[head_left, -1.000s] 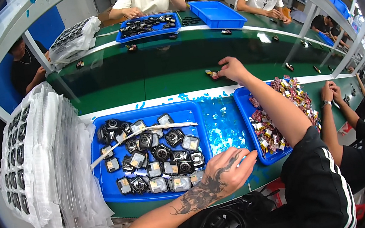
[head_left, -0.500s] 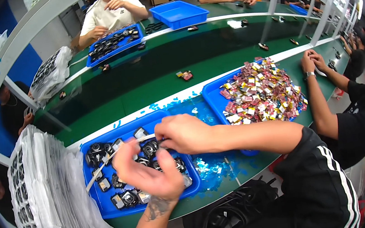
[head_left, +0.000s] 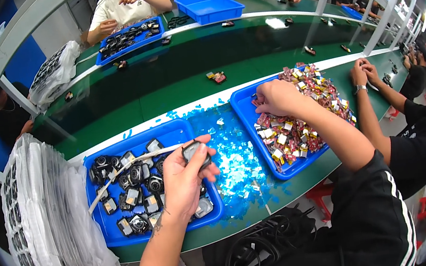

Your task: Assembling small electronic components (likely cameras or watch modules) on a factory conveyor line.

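Note:
My left hand point(head_left: 186, 181) holds a small black square device point(head_left: 194, 151) above the right end of a blue tray point(head_left: 113, 233) that is filled with several similar black devices point(head_left: 134, 188). A white strip point(head_left: 121, 168) lies across that tray. My right hand point(head_left: 277, 97) reaches into a second blue tray point(head_left: 244, 109) on the right. Its fingers are down among the many small red and silver packets point(head_left: 298, 130) there; whether it grips one is hidden.
Blue film scraps point(head_left: 229, 155) litter the green bench between the trays. Stacked white bagged trays point(head_left: 42, 217) stand at my left. A neighbour's hands point(head_left: 362, 73) work at the right. Across a green conveyor point(head_left: 164, 80), people sit by other blue trays point(head_left: 211, 6). Black cables point(head_left: 261, 241) lie below.
My left hand has lifted a black device off the tray. My right hand has moved from the left tray over to the packet tray on the right.

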Available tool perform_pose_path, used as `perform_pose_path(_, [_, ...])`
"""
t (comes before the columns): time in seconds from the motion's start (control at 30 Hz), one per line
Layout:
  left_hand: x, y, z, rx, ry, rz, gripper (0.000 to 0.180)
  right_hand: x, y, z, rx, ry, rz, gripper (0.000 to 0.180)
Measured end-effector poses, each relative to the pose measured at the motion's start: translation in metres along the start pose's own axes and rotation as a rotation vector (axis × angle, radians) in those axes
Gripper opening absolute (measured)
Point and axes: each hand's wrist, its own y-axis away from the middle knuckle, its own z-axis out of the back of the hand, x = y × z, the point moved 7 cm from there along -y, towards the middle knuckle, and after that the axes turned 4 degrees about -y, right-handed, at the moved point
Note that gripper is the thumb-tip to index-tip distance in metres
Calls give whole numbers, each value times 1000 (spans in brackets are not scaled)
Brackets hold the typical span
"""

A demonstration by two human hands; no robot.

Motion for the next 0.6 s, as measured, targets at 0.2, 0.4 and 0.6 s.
perform_pose_path(0.2, [5,-2,2,-34,195,-7,35,-3,12,22,-85,-275,39,11])
perform_pose_path(0.4, [0,2,2,9,-309,-201,24,16,58,37,-97,-1173,-89,16])
perform_pose_path(0.6, [-8,12,-17,24,-586,-437,40,86,99,5,106,-1464,-94,20])
